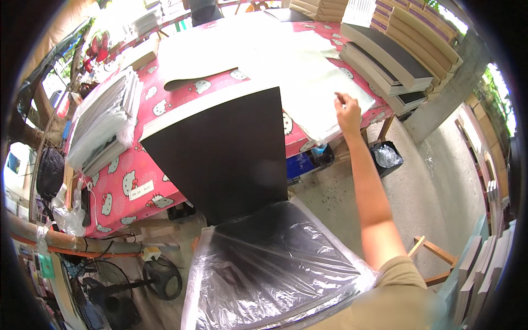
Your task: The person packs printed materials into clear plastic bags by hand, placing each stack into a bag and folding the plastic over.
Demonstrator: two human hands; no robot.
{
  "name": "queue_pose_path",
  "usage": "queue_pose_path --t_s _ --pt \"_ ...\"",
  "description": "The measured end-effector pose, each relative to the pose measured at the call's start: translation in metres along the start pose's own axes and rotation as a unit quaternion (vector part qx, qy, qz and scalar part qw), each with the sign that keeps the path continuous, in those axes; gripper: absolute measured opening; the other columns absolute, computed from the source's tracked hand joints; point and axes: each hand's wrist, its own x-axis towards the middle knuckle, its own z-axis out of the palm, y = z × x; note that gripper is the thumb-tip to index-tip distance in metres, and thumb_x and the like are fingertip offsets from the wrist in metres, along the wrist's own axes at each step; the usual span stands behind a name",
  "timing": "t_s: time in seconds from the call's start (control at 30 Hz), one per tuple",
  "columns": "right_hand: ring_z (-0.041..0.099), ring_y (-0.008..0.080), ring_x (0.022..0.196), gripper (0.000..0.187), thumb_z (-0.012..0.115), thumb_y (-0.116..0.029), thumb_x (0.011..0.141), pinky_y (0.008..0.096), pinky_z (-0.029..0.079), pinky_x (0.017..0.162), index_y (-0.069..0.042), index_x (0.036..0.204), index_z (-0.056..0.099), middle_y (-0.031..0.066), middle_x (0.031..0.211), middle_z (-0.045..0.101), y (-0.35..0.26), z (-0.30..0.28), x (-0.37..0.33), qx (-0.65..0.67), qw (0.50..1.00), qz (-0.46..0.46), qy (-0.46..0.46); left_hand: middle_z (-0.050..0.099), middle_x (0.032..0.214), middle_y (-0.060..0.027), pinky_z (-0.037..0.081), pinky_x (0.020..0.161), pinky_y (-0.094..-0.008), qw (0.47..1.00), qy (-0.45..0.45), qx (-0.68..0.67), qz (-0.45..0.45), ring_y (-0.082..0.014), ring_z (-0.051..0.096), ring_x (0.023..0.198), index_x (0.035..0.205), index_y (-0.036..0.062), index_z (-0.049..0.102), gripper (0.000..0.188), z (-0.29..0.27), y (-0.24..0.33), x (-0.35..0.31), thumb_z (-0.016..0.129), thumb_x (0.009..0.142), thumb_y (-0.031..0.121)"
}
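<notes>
Black panel: the large slab with a pale edge rises in front of the pink table, its upper part bare and overlapping the near edge from this view.
Clear bag: the glossy plastic surrounds the panel's lower part, on the person's side of the table.
Right hand: it reaches out over the table's right part, the hand above thin white sheets; its fingers are bent and partly gathered (whether they pinch a sheet cannot be told).
Left hand: almost wholly hidden behind the bagged panel, before the table's near edge; how far its fingers are open, and what they hold, cannot be told.
Wrapped stack: flat pieces in clear plastic lie along the table's left side.
Curled sheet: a pale sheet with a rolled edge lies on the table beyond the panel.
Slabs: black-faced, pale-edged ones are piled at the table's far right, beside tan packs.
Bin: a black one stands on the floor by the table's right end.
Fan: a dark one sits left of the panel, nearer than the table.
</notes>
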Motion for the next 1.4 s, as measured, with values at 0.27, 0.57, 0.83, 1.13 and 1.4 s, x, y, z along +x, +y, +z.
queue_pose_path --t_s 0.27,0.57,0.83,1.13,1.4 --pt "0.059 0.0218 0.082 0.019 0.061 -0.016 0.074 0.0329 0.043 0.071 -0.005 0.090 0.060 0.0103 0.090 0.062 0.072 0.030 0.065 -0.058 0.980 0.113 -0.153 0.056 0.080 0.0003 0.037 0.060 -0.0211 0.981 -0.013 -0.192 0.009 -0.0072 0.048 0.069 0.088 0.0057 0.058 0.014 -0.055 0.102 -0.002 0.059 0.077 0.013" --pt "0.058 0.0224 0.077 0.014 0.057 -0.009 0.075 0.0314 0.044 0.069 -0.003 0.088 0.056 0.0119 0.078 0.059 -0.164 -0.087 -0.066 0.256 0.738 -0.107 -0.615 0.051 0.097 -0.0105 0.034 0.087 -0.0324 0.879 -0.171 -0.228 0.382 -0.0199 0.048 0.094 0.100 -0.0003 0.051 0.047 -0.094 0.306 -0.074 0.054 0.076 0.039" --pt "0.052 0.0076 0.060 0.013 0.063 -0.008 0.073 0.0221 0.042 0.055 0.001 0.078 0.056 0.0047 0.065 0.056 -0.226 -0.060 -0.074 0.397 0.829 -0.026 -0.392 0.059 0.079 -0.0024 0.041 0.065 -0.0198 0.902 -0.306 -0.241 0.189 -0.0050 0.051 0.072 0.088 -0.0032 0.059 0.020 -0.026 0.351 -0.083 0.061 0.078 0.014" --pt "0.050 0.0061 0.074 0.039 0.070 -0.014 0.069 0.0209 0.042 0.064 -0.001 0.100 0.050 0.0023 0.083 0.054 -0.217 -0.046 -0.074 0.518 0.719 0.064 -0.459 0.059 0.076 -0.0017 0.041 0.061 -0.0175 0.902 -0.159 -0.287 0.280 -0.0050 0.052 0.068 0.086 -0.0016 0.058 0.016 -0.028 0.344 -0.080 0.062 0.077 0.011" --pt "0.048 0.0040 0.060 0.013 0.068 -0.010 0.070 0.0189 0.039 0.053 0.000 0.070 0.060 0.0004 0.066 0.054 -0.226 -0.036 -0.074 0.423 0.798 0.012 -0.430 0.060 0.081 -0.0045 0.044 0.067 -0.0197 0.896 -0.264 -0.304 0.185 -0.0071 0.054 0.073 0.089 -0.0012 0.059 0.013 -0.032 0.349 -0.077 0.059 0.077 0.004"
